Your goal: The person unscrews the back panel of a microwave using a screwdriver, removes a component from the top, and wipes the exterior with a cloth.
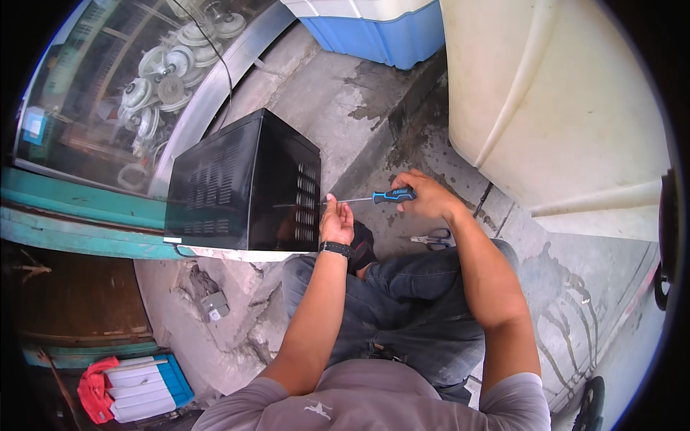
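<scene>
A black microwave oven [237,187] with vented sides stands on a concrete step in front of me. My right hand [424,195] grips the blue and black handle of a screwdriver [374,197], its thin shaft pointing left at the oven's vented rear panel. My left hand [336,221], wearing a black wristband, sits against that panel and pinches the shaft near its tip. My knees in dark jeans are folded just below the hands.
A pair of scissors [433,239] lies on the wet concrete floor right of my knee. A glass display case [136,93] with metal parts stands behind the oven. A cream tank [568,100] and a blue cooler [381,32] stand beyond. A power plug [212,303] lies lower left.
</scene>
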`<state>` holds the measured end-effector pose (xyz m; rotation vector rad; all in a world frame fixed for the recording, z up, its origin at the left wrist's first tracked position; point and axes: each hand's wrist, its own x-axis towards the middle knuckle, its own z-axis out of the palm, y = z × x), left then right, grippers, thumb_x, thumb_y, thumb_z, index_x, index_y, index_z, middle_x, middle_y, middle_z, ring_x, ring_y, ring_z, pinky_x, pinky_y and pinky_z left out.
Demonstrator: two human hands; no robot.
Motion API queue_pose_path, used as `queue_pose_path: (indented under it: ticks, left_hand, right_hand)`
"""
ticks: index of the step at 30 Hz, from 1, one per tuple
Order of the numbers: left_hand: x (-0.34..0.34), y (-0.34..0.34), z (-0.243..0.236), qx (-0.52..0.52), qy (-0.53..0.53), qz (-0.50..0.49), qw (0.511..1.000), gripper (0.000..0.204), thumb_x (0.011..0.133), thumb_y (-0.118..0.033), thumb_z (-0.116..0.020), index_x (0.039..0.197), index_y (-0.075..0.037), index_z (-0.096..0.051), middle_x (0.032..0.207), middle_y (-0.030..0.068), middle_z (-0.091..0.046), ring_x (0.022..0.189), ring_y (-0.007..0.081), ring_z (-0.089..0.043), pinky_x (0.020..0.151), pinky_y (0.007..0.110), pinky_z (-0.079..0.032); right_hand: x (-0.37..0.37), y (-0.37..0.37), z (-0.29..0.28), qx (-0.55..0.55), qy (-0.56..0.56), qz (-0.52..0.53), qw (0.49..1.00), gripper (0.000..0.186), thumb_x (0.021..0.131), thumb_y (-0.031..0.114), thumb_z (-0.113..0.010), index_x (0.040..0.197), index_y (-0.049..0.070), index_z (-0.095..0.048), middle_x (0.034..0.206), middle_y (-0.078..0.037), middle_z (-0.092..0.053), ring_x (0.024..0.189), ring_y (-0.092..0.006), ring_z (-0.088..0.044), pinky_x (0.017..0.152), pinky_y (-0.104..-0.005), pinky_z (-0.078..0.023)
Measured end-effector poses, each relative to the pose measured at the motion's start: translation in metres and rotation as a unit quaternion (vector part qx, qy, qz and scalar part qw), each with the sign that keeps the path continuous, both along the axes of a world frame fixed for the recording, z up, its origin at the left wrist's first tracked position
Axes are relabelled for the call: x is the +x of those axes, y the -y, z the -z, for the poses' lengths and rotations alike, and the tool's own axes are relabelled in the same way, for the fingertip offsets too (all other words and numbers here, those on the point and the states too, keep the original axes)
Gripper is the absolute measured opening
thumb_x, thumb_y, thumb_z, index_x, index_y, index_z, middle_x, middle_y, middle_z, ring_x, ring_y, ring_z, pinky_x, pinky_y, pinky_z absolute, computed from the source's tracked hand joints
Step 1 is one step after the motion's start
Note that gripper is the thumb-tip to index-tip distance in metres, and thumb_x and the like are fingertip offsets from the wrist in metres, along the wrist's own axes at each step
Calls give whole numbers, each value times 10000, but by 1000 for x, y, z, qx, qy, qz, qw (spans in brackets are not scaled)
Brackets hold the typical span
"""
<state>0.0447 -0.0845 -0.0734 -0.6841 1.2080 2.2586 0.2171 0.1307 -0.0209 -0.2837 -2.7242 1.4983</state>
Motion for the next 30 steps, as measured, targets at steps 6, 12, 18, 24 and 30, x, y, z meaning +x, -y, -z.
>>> queue_pose_path:
  ticks: [6,12,18,24,30]
  left_hand:
    - [8,17,-1,88,-76,98,988,278,981,-177,-646,1197,-16,-578,1167,125,-635,1159,290,-620,1067,457,-505]
    - [-6,0,1,-27,-19,35,999,301,982,-226,-646,1183,-21,-556,1205,149,-608,1196,305,-588,1084,477,-488]
    - [4,16,-2,80,-29,89,992,266,1008,-182,-594,1209,-14,-547,1264,177,-591,1239,325,-568,1101,501,-471]
    - [2,7,1,65,-59,60,994,278,974,-103,-640,1198,29,-542,1246,182,-606,1194,362,-601,1054,513,-520]
    - [5,9,-1,41,-39,51,997,286,935,-157,-711,1130,-1,-569,1125,144,-638,1092,312,-641,1020,488,-544]
  right_hand:
    - [-13,5,-29,-317,272,106,903,590,829,342,-773,1340,129,-568,1164,-179,-615,1165,-306,-574,953,-411,-479]
    - [-5,12,27,144,-212,54,965,565,939,456,-664,1323,54,-562,888,-137,-675,756,-233,-673,610,-379,-541]
    - [-10,10,-10,-306,190,129,924,512,823,237,-802,1277,130,-590,966,-111,-619,990,-264,-634,810,-404,-527]
    - [-4,17,13,37,-143,132,980,388,952,405,-666,1170,84,-665,849,-73,-666,723,-227,-655,725,-379,-533]
    - [-15,22,15,-222,79,219,947,311,877,292,-747,1067,53,-690,955,-113,-656,963,-262,-645,847,-396,-499]
